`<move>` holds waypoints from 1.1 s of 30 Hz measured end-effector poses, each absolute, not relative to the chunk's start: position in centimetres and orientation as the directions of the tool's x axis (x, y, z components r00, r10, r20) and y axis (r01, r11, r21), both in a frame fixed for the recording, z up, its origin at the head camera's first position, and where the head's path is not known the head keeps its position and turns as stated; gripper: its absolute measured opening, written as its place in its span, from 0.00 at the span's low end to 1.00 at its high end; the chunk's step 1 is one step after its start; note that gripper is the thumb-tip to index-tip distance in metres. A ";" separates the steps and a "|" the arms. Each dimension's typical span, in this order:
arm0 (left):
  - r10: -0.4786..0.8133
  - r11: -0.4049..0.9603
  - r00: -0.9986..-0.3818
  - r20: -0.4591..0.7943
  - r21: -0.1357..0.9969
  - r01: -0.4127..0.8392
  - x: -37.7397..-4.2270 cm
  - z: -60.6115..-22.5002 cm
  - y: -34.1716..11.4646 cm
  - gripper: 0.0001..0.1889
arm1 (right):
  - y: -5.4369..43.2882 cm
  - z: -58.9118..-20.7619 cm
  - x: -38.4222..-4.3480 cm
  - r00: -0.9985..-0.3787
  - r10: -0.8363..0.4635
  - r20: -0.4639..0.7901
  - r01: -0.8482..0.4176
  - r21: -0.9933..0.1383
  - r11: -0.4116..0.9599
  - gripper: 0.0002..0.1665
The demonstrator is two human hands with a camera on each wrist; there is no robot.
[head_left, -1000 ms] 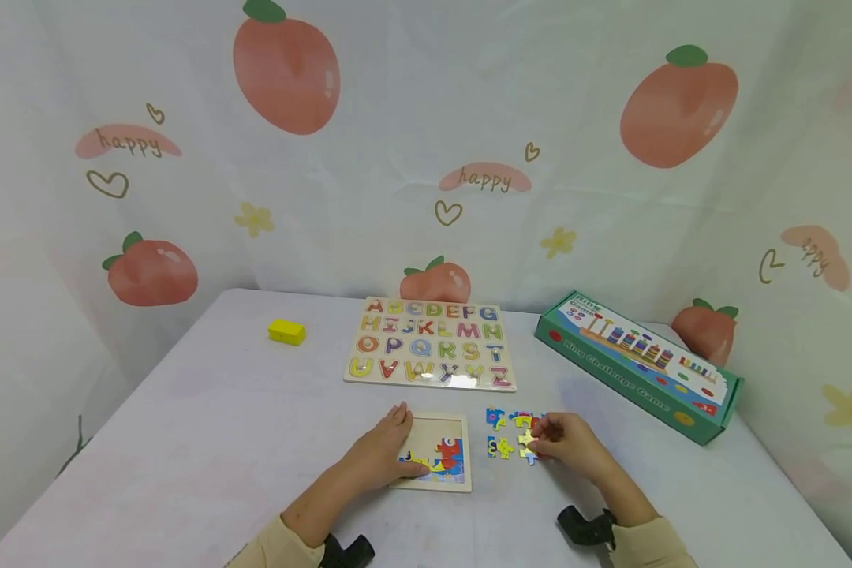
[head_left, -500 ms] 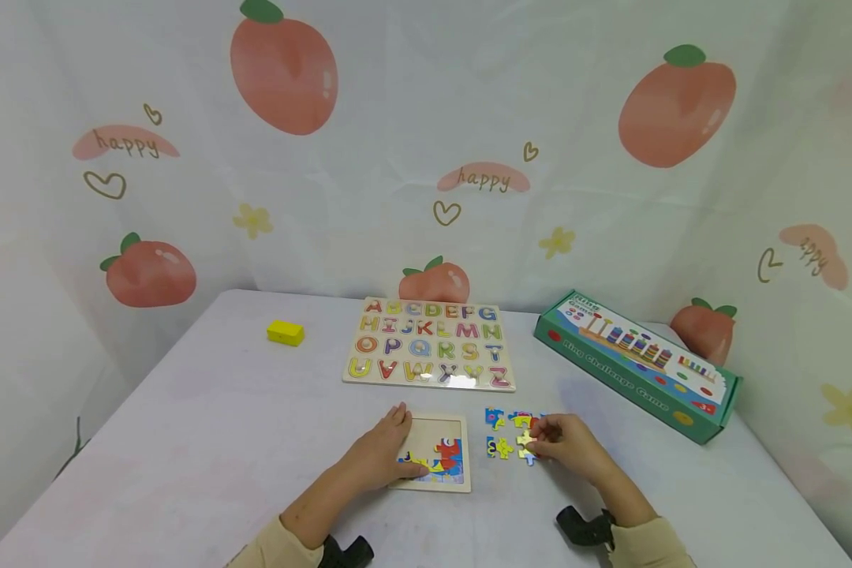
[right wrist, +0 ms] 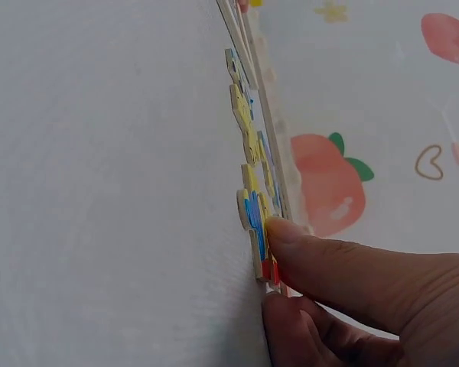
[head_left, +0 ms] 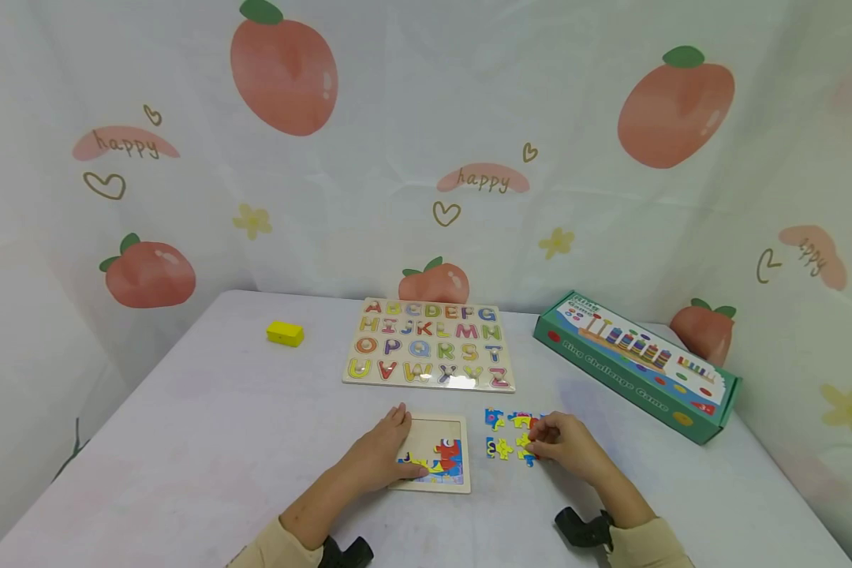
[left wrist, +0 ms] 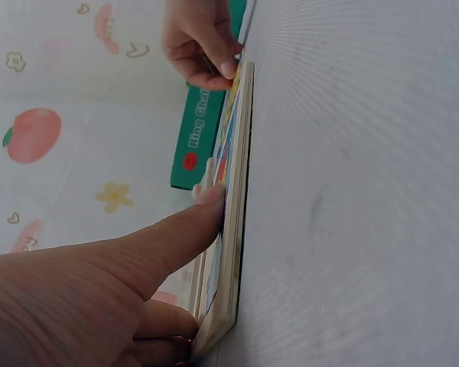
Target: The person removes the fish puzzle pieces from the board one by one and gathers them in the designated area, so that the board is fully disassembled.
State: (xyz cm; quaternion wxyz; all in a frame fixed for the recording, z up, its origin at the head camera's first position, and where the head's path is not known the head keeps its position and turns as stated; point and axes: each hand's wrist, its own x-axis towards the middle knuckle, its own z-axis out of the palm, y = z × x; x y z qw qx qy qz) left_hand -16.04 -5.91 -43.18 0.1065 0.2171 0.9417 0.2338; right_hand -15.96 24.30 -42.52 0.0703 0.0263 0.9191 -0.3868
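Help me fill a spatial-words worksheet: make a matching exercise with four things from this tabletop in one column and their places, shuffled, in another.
Things
1. Wooden tray
2. Loose puzzle pieces
3. Yellow block
4. Green box

Places, as the head view shows them
A. Slanting, to the right of the letter board
B. Touched by the left hand
C. To the left of the letter board
D. Partly covered by the right hand

Pairs: 1-B, 2-D, 3-C, 4-A
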 end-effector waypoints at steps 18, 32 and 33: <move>0.461 0.794 -0.877 -0.135 0.504 0.339 -15.7 -42.7 -5.8 0.48 | 23.3 -41.6 -16.2 -0.990 -0.083 -0.109 0.015 -0.687 0.727 0.11; 0.444 0.823 -0.886 -0.132 0.451 0.345 -15.6 -41.6 -2.8 0.47 | 18.8 -40.5 -18.4 -0.931 -0.354 -0.084 -0.201 -0.692 0.693 0.10; 0.441 0.824 -0.888 -0.129 0.450 0.344 -15.5 -41.6 -2.6 0.47 | 18.4 -40.4 -18.4 -0.926 -0.365 -0.095 -0.200 -0.695 0.691 0.10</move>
